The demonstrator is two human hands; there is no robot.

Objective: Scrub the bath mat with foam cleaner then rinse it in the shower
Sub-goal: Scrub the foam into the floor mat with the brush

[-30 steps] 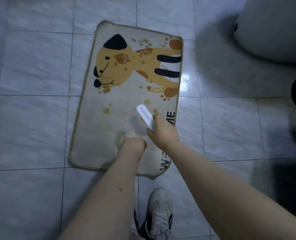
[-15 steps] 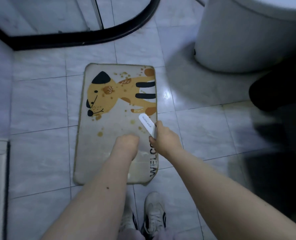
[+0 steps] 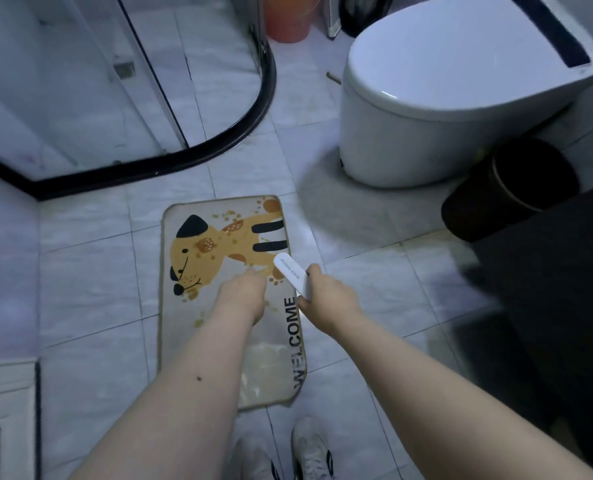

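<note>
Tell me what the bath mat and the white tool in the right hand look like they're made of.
Bath mat: soft short-pile fabric, matte, with a printed dog and a stitched tan border; it lies limp on the tile. White tool: probably hard plastic, smooth and slightly glossy, printed lettering on its flat face; the right hand grips it.

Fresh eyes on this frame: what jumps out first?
The mat with its orange cartoon animal and WELCOME lettering lies flat on the tile floor, mid-frame. Over it, the right hand grips a white brush, and the left hand is curled beside it. A white toilet fills the upper right, and the shower's black curved sill arcs across the upper left.
</note>
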